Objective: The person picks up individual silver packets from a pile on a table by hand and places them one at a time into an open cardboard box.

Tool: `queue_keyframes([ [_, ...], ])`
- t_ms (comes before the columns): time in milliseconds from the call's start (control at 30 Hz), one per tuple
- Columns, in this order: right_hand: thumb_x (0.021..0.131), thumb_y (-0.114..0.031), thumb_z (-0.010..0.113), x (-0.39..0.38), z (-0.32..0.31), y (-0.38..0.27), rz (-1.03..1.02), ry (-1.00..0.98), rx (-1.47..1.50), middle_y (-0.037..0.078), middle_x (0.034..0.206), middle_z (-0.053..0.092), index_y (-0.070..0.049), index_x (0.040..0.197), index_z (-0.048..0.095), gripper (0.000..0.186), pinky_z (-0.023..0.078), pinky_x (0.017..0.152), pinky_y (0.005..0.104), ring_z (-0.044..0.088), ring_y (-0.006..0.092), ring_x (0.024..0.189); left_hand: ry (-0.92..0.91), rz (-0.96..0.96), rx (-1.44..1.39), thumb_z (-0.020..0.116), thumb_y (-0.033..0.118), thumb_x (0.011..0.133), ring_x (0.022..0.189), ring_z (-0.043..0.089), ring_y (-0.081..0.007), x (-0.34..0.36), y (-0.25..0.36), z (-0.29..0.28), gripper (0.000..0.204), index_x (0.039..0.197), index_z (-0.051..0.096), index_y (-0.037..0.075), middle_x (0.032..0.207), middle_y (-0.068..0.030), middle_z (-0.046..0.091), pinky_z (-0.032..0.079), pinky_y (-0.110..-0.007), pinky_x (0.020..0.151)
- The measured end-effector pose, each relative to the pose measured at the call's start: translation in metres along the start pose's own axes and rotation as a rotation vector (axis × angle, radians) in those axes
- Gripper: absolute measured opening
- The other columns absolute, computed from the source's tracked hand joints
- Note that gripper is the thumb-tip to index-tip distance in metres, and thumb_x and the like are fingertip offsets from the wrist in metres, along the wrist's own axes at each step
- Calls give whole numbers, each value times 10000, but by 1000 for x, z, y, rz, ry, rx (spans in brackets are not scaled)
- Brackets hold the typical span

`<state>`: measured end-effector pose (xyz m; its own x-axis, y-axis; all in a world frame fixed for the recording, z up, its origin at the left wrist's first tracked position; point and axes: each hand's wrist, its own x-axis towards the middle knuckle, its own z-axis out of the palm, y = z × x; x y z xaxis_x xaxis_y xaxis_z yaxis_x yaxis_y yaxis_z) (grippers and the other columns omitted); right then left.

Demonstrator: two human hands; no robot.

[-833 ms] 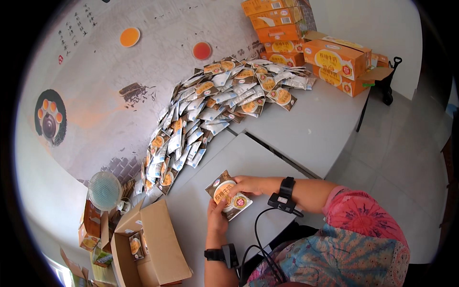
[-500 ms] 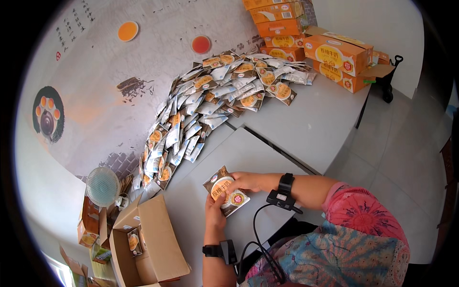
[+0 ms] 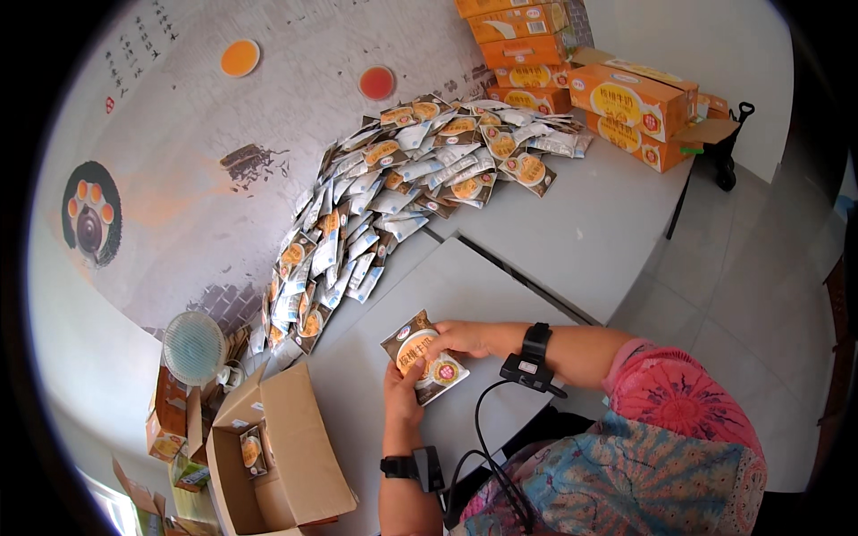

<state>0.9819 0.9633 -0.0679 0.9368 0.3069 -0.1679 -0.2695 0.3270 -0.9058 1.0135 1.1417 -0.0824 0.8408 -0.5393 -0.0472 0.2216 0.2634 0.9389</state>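
Between both my hands is a brown-and-white food pouch [image 3: 433, 371] with a bowl printed on its front, held tilted over the grey table [image 3: 366, 447]. My left hand [image 3: 404, 391] closes on its lower left edge, thumb across the front. From the upper right my right hand [image 3: 456, 339] pinches it, thumb also on the front. Left of my left arm an open cardboard box [image 3: 308, 447] stands with its flaps up, and a similar pouch [image 3: 253, 451] lies inside it. Beyond my hands a long heap of pouches [image 3: 384, 196] curves along the wall.
Orange cartons [image 3: 626, 103] are stacked at the back right, beside a black wheeled cart [image 3: 728, 152]. A small round fan [image 3: 193, 348] stands at the left, near more boxes [image 3: 168, 415]. A dark gap [image 3: 523, 279] runs between the table tops. Cables hang from my wrist straps.
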Motion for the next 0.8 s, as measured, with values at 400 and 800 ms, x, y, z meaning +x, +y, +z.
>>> queue_keyframes([
  [400, 693, -62, 601, 1, 0, 1, 17, 39, 20, 115, 973, 596, -1, 1087, 503, 411, 512, 717, 305, 609, 202, 853, -21, 32, 13, 568, 61, 857, 844, 620, -176, 0, 1, 2, 274, 1102, 466, -2, 1003, -103, 605, 529, -314, 733],
  [800, 686, -47, 593, 5, -4, 5, 35, 32, 82, 114, 939, 590, -2, 1070, 503, 397, 514, 692, 296, 604, 196, 829, 14, 18, 16, 572, 60, 853, 867, 615, -184, -3, 3, 7, 286, 1108, 460, -5, 1021, -110, 598, 521, -316, 748],
])
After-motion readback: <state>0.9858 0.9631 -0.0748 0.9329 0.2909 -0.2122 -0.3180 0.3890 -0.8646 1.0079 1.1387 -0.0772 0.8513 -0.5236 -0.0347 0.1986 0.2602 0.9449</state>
